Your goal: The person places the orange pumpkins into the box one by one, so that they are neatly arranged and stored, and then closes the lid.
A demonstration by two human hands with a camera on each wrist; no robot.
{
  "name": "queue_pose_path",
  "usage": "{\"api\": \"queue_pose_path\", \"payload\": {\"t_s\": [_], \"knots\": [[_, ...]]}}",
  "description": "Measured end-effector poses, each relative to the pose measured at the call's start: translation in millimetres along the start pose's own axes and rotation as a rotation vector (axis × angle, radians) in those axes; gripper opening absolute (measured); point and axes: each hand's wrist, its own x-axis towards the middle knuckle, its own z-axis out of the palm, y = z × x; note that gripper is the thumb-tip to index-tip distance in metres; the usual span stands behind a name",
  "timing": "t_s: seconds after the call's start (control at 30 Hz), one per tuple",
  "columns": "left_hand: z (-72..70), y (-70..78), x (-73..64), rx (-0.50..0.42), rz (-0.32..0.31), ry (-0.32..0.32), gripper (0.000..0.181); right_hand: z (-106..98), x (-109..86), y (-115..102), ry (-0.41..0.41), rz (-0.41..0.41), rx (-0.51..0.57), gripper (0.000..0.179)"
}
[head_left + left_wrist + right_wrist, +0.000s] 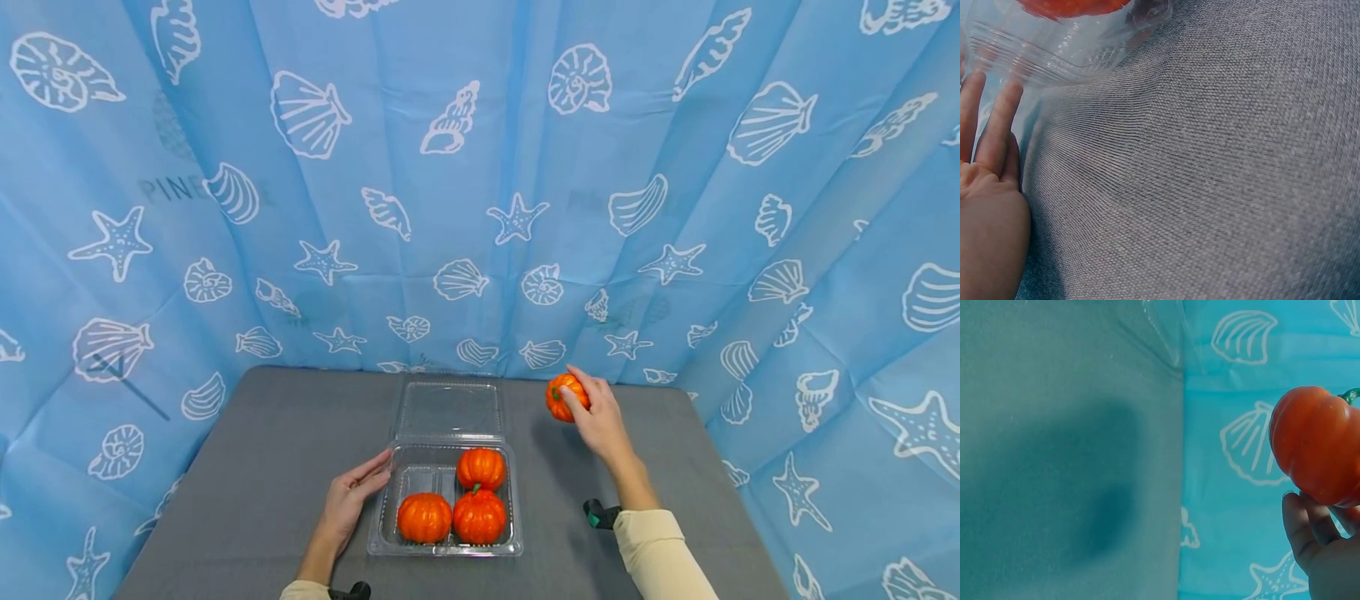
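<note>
My right hand (602,423) grips a small orange pumpkin (564,397) with a green stem, held above the table to the right of the box. In the right wrist view that pumpkin (1316,447) shows at the right edge, fingers beneath it. A clear plastic clamshell box (381,533) stands with its lid (450,410) folded back. Inside lie three pumpkins: one at back right (481,468), one at front right (479,517), one at front left (424,517). The back left part holds none. My left hand (348,500) touches the box's left side with straight fingers (999,125).
The grey cloth-covered table (292,433) extends to both sides of the box. Behind it hangs a blue curtain (480,183) with white shells and starfish. Dark straps with small devices sit at both wrists, the right one (602,514) showing clearly.
</note>
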Motion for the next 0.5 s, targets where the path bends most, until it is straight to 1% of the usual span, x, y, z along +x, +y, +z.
{"api": "queue_pose_path", "payload": {"t_s": [0.3, 0.5], "knots": [[0.7, 0.3, -1.3, -0.015, -0.003, 0.002, 0.046, 6.6, -4.6, -12.0, -0.031, -0.066, -0.002, 0.043], [1.0, 0.2, -1.4, -0.008, 0.008, -0.002, 0.045, 10.3, -9.6, -22.1, -0.046, -0.087, 0.06, 0.042]]}}
